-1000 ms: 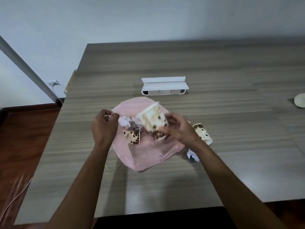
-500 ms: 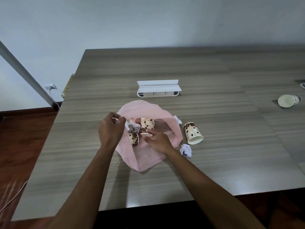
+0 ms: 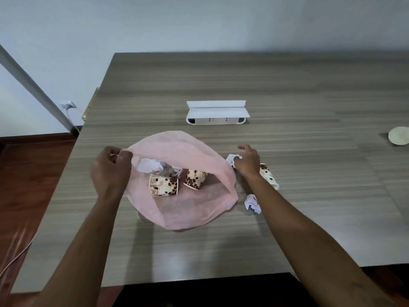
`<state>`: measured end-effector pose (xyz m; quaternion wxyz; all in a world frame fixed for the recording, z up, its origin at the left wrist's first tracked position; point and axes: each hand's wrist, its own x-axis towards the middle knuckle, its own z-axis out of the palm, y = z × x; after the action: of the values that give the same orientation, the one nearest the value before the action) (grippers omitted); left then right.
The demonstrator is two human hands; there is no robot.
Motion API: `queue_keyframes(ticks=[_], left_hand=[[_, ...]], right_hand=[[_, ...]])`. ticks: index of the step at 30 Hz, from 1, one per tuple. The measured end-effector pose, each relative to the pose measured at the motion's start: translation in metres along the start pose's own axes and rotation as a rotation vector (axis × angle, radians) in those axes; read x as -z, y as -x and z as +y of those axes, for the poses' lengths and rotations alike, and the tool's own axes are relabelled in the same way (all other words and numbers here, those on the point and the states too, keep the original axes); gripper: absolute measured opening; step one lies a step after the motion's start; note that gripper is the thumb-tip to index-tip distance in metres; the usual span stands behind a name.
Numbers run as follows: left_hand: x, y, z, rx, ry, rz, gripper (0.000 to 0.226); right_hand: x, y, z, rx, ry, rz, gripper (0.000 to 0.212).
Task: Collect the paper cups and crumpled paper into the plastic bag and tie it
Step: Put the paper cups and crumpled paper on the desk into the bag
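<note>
The pink plastic bag (image 3: 177, 145) lies open on the wooden table (image 3: 287, 89). Inside it are two bean-patterned paper cups (image 3: 163, 186) (image 3: 194, 179) and crumpled paper (image 3: 148, 166). My left hand (image 3: 110, 169) pinches the bag's left rim and holds the mouth up. My right hand (image 3: 246, 161) is outside the bag to its right, fingers spread over a crumpled paper (image 3: 230, 157) that its thumb touches. A third patterned cup (image 3: 269, 177) lies on its side just behind that hand. Another crumpled paper (image 3: 252, 203) sits by my right forearm.
A white power strip box (image 3: 215, 117) stands behind the bag. A further cup (image 3: 398, 138) lies at the far right edge of the view. The table's left edge drops to a wooden floor with a cable (image 3: 13, 260).
My right hand let go of a cup inside the bag, then drew out and moved right to the crumpled paper beside the bag. The left hand keeps holding the rim.
</note>
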<state>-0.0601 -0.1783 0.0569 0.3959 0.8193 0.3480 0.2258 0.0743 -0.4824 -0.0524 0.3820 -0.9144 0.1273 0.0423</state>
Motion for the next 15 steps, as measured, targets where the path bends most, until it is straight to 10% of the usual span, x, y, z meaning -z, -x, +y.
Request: queue_keyframes(ticks=[8, 15], left_hand=[[0.018, -0.004, -0.002, -0.052, -0.026, 0.091, 0.017], [0.013, 0.01, 0.006, -0.11, -0.086, -0.074, 0.007]], right_hand=[[-0.022, -0.013, 0.013, 0.051, 0.156, -0.251, 0.043], [-0.004, 0.017, -0.01, -0.107, -0.35, -0.093, 0.022]])
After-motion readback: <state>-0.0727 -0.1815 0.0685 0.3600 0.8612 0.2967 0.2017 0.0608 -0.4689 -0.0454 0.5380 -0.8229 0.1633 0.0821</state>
